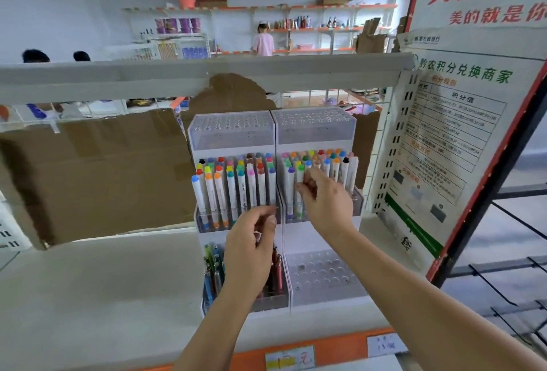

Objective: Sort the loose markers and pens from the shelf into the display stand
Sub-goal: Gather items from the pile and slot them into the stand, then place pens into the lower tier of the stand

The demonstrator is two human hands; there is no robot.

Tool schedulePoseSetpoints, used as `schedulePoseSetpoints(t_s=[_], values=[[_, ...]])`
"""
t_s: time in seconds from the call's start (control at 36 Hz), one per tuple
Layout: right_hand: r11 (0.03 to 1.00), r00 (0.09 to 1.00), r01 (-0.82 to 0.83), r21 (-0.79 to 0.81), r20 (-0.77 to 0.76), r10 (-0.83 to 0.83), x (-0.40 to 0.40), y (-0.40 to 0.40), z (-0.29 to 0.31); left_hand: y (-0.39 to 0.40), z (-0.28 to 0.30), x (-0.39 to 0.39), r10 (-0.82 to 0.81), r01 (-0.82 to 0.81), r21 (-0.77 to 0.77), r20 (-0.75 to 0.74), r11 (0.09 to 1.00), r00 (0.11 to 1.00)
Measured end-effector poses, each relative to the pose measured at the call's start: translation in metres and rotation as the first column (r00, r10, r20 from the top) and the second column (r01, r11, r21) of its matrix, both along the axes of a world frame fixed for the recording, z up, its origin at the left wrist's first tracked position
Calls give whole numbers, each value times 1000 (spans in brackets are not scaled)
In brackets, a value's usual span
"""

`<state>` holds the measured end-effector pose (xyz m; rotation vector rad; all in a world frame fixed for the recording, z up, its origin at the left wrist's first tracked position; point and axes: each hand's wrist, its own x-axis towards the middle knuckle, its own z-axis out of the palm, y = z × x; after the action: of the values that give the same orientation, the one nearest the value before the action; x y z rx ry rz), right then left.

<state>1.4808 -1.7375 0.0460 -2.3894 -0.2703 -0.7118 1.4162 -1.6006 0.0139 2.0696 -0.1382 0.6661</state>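
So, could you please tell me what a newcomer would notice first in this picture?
Probably the white display stand at the centre of the shelf, its middle tier packed with colour-capped markers. Both hands reach into it: the right hand pinches a marker in the right section, while the left hand curls below the left section's markers. To the right hangs a big notice with green and red print.

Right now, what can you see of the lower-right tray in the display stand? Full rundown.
The lower-right tray is a clear, plastic-looking perforated block seated in the white display stand, below the tier of markers. Its top carries rows of round holes, and no pens show in them; one hole at left looks darker, contents unclear. It sits level, beside the pen-filled lower-left compartment. The right forearm passes in front of its right edge; neither of the hands touches it.
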Motion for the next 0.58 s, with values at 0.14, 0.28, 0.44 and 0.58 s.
schedulePoseSetpoints(t_s=[0.14,0.28,0.44,0.58], values=[[998,1000,-2,59,29,1,-7,-4,-6,6,0,-8,49,-49,26,0,998,999],[999,967,-51,21,250,44,-22,1,-9,19,-1,-21,121,-120,39,-25,992,992],[970,917,-215,-115,318,241,-37,27,0,45,0,-41,273,-267,71,-89,961,958],[872,883,-420,-252,106,457,-51,74,1,83,4,-67,391,-373,136,-150,918,908]])
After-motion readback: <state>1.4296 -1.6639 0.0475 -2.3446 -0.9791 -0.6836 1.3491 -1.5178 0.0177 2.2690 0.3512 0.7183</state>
